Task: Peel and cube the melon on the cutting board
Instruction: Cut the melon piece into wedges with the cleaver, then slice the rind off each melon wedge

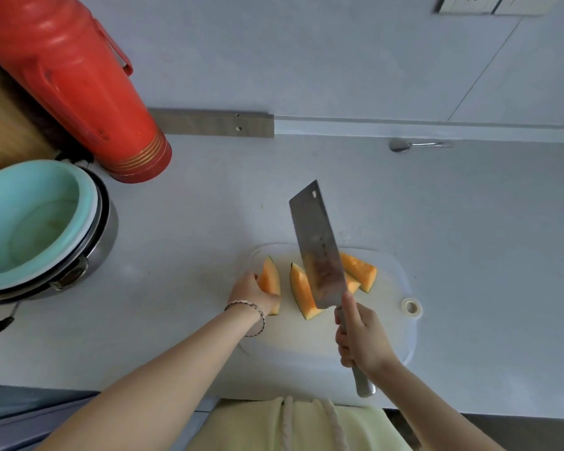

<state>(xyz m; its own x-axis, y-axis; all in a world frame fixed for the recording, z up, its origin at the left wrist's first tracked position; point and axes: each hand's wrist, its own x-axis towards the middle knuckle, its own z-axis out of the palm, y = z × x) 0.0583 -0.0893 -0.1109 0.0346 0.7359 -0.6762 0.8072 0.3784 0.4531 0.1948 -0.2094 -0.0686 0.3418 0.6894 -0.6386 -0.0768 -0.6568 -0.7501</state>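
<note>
Orange melon wedges with green rind lie on a white cutting board. My left hand grips the leftmost wedge at the board's left edge. A second wedge lies just right of it. Two more wedges rest at the board's far right, partly hidden by the blade. My right hand is closed around the handle of a steel cleaver, whose broad blade is raised and tilted over the middle of the board, pointing away from me.
A red thermos stands at the back left. A metal pot holding a turquoise bowl sits left of the board. A roll of tape lies at the board's right edge. A spoon rests by the wall.
</note>
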